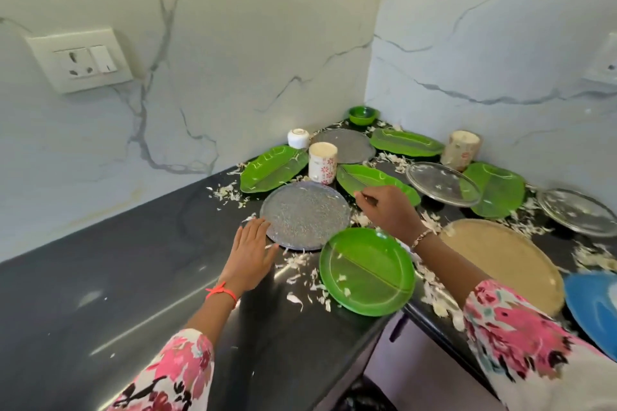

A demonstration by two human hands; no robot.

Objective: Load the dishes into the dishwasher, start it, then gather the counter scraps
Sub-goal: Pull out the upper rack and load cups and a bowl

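Blue plate partly beyond right edge

The table's left stretch is open surface, free for passage. Toward the corner a grey speckled plate, a round green plate overhanging the edge, an upright floral mug and leaf-shaped plates crowd together, with scraps filling the gaps. Rightward, the glass plate and tan plate possibly touch.

Sleeves: white fabric, pink-and-black floral print, teal accents.
Left wrist: red-orange knotted thread.
Right wrist: thin beaded bracelet.
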